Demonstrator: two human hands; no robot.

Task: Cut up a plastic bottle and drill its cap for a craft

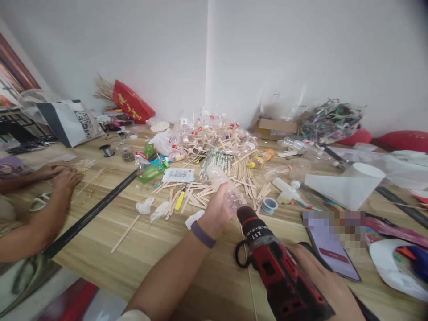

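My left hand (219,209) is wrapped round a clear plastic bottle (219,176), which is tilted away from me above the table. In my right hand (321,281) is a red and black cordless drill (277,263), its chuck pointing at the near end of the bottle. The chuck's tip meets or nearly meets the bottle there; whether a bit has gone in is hidden. Beyond the bottle lie many flat wooden sticks (245,176) in a loose pile. A yellow-handled tool (180,199) rests left of my left hand, and a spool (269,205) stands to its right.
A co-worker's hands (63,176) rest on the table at the left. Green bottles (152,171) and a white packet (178,175) lie beyond my left arm. A phone (331,245) and a rolled white sheet (347,185) are at the right. A cardboard box (277,127) stands by the wall.
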